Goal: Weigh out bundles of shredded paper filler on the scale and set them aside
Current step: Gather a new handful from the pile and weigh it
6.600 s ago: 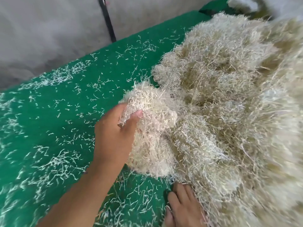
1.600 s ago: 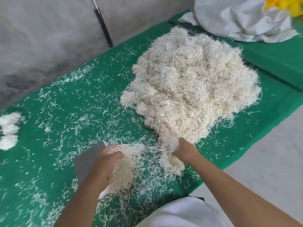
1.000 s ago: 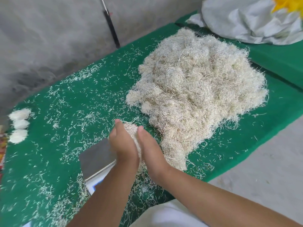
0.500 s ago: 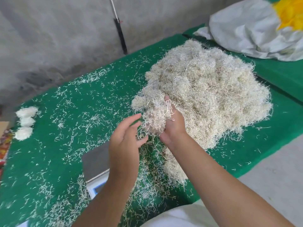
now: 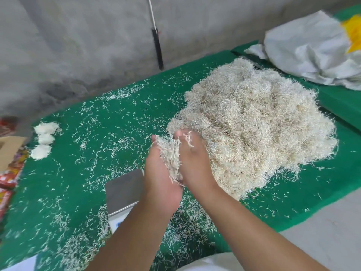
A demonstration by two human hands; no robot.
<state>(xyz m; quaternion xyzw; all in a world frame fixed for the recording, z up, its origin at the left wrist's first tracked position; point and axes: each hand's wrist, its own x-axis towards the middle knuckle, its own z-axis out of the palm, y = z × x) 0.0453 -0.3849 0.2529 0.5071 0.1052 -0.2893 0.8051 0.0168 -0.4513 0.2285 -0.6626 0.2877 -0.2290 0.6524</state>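
A small bundle of shredded paper (image 5: 170, 156) is pressed between my two palms. My left hand (image 5: 159, 178) and my right hand (image 5: 195, 161) face each other with fingers fairly straight, above the green table (image 5: 82, 173). Strands stick out at the top and bottom of the bundle. The scale's grey steel platform (image 5: 122, 189) lies just left of and under my left wrist, its display mostly hidden by my left forearm. The big heap of shredded paper (image 5: 257, 122) sits right behind my right hand. Three finished white bundles (image 5: 45, 138) lie in a row at the far left.
Loose shreds litter the green table. A crumpled white sack (image 5: 312, 47) with something yellow lies at the back right. A black-handled stick (image 5: 157, 47) leans on the grey wall. A cardboard box (image 5: 8, 149) and colourful packets sit at the left edge.
Half a second ago my right hand held the bundle alone with my left hand apart from it. Now both palms have closed together on the bundle, slightly lower.
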